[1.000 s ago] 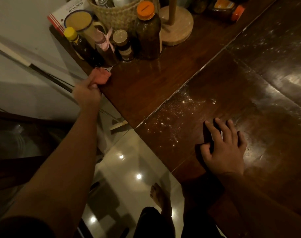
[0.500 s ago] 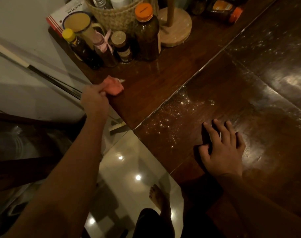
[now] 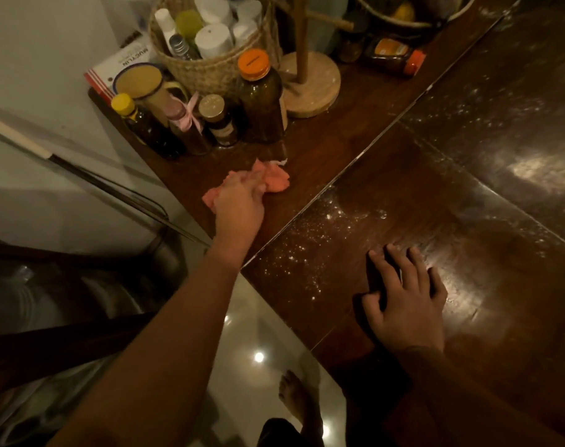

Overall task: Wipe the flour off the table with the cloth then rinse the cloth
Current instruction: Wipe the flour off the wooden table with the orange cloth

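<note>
Wiping's just starting imo: left hand (image 3: 239, 204) grips the pink cloth (image 3: 276, 179) near the table's (image 3: 336, 146) left edge, right hand (image 3: 405, 296) lies flat and open by the near edge, next sweep needs to reach the flour (image 3: 319, 233) between them.

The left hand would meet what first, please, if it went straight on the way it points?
Probably the orange-capped brown bottle, just beyond the cloth that the left hand holds; depth is unclear.
</note>
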